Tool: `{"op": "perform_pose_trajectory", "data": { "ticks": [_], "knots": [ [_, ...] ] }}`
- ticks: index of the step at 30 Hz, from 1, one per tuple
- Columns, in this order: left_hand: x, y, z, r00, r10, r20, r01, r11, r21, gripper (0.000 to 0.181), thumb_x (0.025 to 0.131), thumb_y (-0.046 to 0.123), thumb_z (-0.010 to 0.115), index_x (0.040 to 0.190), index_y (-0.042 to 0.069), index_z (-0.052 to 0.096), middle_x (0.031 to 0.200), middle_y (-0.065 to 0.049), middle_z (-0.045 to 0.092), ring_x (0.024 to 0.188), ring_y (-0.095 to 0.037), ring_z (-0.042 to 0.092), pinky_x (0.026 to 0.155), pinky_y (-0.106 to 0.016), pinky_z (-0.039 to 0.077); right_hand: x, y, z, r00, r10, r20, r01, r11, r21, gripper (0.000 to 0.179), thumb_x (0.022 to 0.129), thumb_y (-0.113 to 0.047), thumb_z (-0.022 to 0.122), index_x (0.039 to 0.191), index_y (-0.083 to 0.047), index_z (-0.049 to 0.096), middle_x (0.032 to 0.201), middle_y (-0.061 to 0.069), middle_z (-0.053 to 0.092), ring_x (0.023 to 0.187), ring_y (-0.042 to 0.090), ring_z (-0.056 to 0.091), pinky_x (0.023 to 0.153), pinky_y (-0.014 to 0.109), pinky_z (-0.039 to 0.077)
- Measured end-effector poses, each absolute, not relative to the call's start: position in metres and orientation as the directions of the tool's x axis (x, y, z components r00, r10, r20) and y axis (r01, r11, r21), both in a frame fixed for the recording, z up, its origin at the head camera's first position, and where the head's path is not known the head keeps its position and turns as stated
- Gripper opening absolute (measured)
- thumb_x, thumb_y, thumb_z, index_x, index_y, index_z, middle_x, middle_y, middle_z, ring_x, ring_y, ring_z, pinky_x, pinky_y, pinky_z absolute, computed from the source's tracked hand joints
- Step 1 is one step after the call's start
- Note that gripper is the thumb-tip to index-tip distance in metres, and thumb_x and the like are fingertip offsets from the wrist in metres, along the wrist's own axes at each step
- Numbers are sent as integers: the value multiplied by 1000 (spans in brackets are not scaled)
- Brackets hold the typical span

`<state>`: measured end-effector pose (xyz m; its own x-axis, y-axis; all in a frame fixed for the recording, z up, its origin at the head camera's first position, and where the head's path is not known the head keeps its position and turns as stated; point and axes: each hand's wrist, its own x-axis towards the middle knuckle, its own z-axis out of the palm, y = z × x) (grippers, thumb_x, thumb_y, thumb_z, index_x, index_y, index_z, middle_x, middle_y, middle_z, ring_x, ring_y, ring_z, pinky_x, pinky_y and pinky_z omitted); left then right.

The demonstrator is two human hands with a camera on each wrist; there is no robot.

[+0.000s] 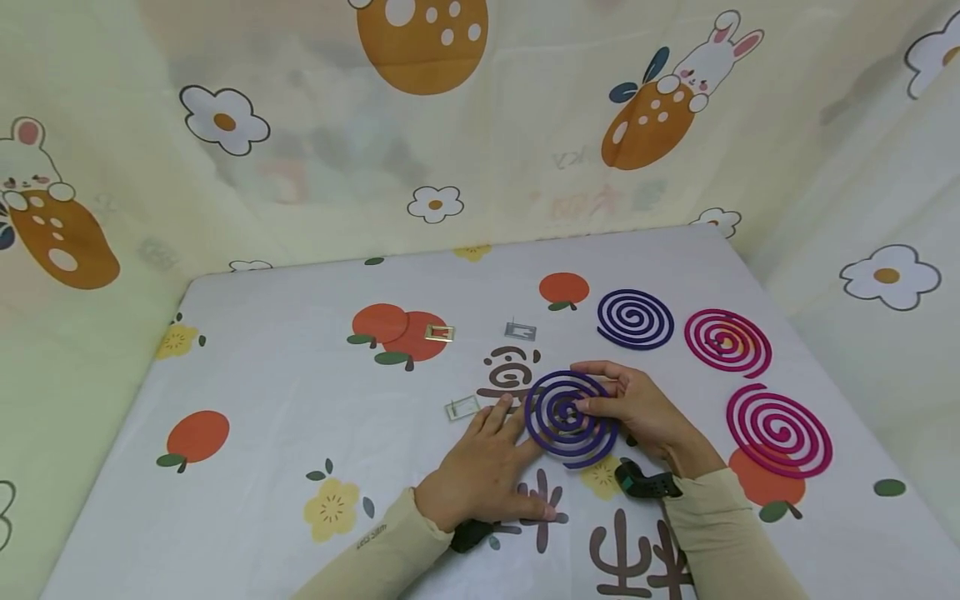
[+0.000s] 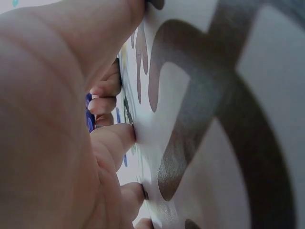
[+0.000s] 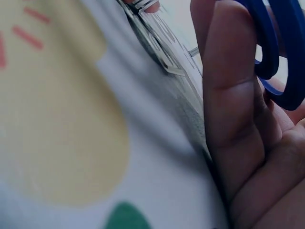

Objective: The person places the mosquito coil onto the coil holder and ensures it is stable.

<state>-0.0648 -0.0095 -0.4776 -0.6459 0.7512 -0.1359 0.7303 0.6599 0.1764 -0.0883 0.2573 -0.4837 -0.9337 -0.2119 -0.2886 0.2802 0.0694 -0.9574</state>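
My right hand [image 1: 641, 408] holds a dark blue spiral mosquito coil [image 1: 568, 372] by its middle, thumb on top and fingers at the far side. In the right wrist view, blue rings of the coil [image 3: 296, 57] pass by the fingers. My left hand [image 1: 480, 475] lies palm down on the table with its fingers spread, the index reaching under the coil's left edge. Below the coil, the right wrist view shows a thin metal coil stand [image 3: 167, 67] on the cloth, with a fingertip [image 3: 151, 7] at its far end. The coil partly hides this stand in the head view.
A second blue coil [image 1: 635, 319] and two pink coils [image 1: 727, 342] [image 1: 780, 430] lie to the right. Small metal stands, one gold [image 1: 439, 333], one grey [image 1: 520, 331] and one pale [image 1: 462, 407], lie left of and beyond the hands. A printed cloth [image 1: 262, 500] covers the table.
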Motion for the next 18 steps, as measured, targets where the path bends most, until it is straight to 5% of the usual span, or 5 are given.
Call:
{"op": "perform_pose_trajectory", "data": {
  "ticks": [18],
  "knots": [
    [-65, -10, -475, -643, 749, -157, 725, 662, 189, 107, 83, 86, 58, 168, 37, 15, 174, -8, 18, 160, -38, 13, 125, -54, 23, -87, 257, -484, -933, -248, -261, 243, 99, -965, 64, 93, -6, 77, 150, 1, 48, 113, 18, 76, 96, 21, 76, 83, 33, 62]
  ]
}}
